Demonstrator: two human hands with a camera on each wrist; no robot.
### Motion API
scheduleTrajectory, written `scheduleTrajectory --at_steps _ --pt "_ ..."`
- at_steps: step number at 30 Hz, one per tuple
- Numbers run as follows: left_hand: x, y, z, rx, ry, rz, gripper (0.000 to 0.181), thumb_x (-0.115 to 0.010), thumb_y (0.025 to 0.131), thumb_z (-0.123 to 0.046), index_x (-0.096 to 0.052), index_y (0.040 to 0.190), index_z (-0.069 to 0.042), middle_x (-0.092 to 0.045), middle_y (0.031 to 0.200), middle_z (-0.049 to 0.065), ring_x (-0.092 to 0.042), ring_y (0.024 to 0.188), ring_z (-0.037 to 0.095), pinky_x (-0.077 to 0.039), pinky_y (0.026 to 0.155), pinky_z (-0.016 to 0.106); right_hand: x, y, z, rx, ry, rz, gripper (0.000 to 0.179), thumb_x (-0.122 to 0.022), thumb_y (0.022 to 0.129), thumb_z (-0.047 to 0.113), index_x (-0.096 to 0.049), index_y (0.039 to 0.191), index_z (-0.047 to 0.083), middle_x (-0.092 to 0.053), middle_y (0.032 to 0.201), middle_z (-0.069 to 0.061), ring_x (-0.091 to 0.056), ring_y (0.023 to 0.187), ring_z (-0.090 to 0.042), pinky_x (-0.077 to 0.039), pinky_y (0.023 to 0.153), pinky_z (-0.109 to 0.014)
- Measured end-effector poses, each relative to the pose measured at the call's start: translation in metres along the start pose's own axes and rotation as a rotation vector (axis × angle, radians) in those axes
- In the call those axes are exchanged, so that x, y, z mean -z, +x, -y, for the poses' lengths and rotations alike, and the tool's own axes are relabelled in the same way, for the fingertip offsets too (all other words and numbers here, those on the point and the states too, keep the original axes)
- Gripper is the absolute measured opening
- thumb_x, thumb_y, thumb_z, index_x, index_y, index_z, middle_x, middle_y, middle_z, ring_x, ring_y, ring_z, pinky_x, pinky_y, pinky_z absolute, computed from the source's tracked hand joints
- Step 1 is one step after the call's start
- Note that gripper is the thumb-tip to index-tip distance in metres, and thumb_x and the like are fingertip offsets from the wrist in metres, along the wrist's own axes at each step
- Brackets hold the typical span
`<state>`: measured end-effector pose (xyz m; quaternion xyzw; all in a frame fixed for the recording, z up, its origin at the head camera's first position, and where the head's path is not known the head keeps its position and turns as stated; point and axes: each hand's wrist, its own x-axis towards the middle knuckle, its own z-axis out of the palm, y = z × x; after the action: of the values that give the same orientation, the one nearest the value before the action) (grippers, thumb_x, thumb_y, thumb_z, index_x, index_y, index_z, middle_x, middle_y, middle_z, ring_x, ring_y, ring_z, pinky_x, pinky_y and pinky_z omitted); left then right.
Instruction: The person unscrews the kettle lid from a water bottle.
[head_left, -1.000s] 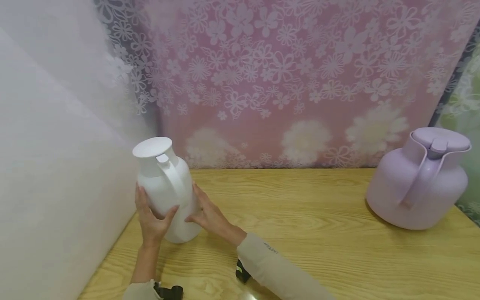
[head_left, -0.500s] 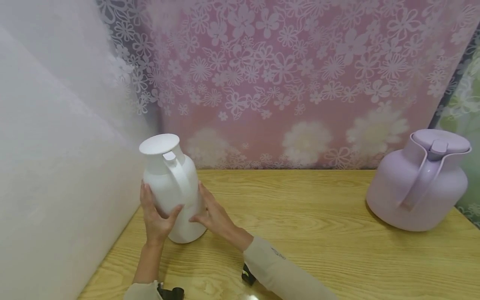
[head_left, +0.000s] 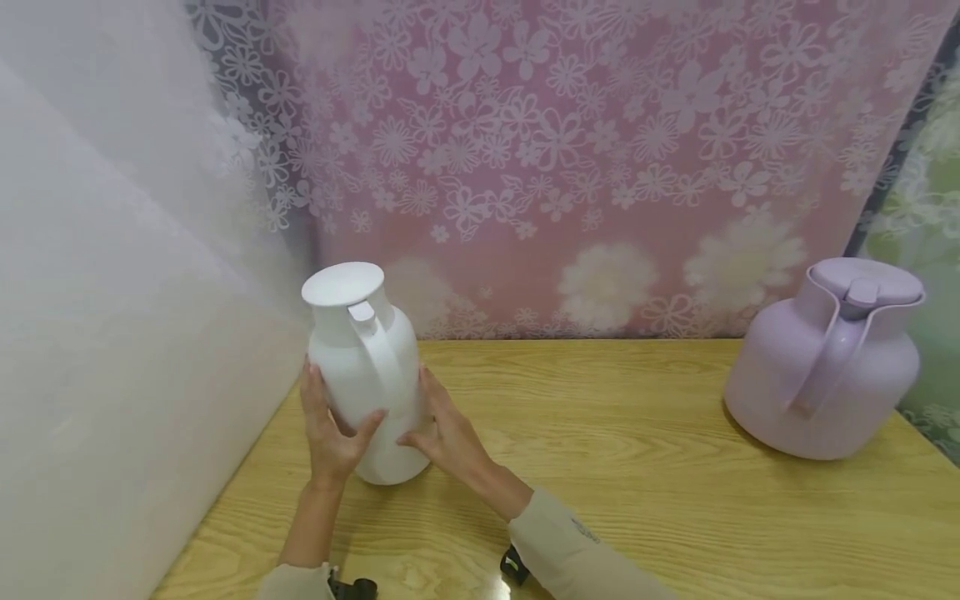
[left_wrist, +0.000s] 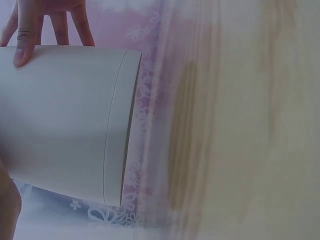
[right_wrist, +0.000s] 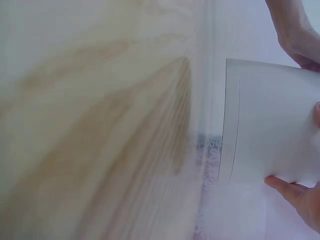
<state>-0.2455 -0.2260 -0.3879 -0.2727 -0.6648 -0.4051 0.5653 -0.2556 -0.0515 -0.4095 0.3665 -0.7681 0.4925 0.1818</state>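
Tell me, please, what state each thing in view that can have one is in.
White jug: held up, base clear of the table.
White lid: looks closed.
Lilac jug: standing on the table, untouched.
Lilac lid: closed.
Left grip: holding the white jug's left side.
Right grip: holding its right side.

Shows a yellow, wood-grained worktop [head_left: 600, 517], with grain running roughly along the straight back edge. Carries a lilac jug [head_left: 821, 383], standing upright with lid [head_left: 873, 279] on, close to the right edge and covering the back right corner from the head view. Catches a small white glare [head_left: 498, 590] towards the front.
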Motion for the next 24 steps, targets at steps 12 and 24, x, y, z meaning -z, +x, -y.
scheduleTrajectory --at_steps 12,24 --pt "-0.023 0.006 -0.028 0.002 -0.106 0.038 0.089 -0.068 0.081 -0.039 -0.019 0.138 0.008 -0.020 0.137 0.038 -0.028 0.127 0.033 -0.028 0.101 0.040 0.024 -0.020 0.006 0.000 -0.046 -0.102 0.099 -0.077 0.072 0.015 -0.014 0.148 0.009 -0.020 0.149 -0.012 -0.036 0.124 -0.031 -0.041 0.092 -0.040" --pt "-0.043 0.006 -0.043 -0.021 -0.135 0.078 0.086 -0.065 0.084 -0.040 -0.018 0.138 0.009 -0.019 0.136 0.040 -0.027 0.129 0.036 -0.027 0.101 0.044 0.043 -0.037 0.008 0.034 -0.081 -0.173 0.100 -0.078 0.069 0.011 -0.015 0.146 0.003 -0.021 0.148 -0.013 -0.035 0.125 -0.031 -0.044 0.088 -0.039"
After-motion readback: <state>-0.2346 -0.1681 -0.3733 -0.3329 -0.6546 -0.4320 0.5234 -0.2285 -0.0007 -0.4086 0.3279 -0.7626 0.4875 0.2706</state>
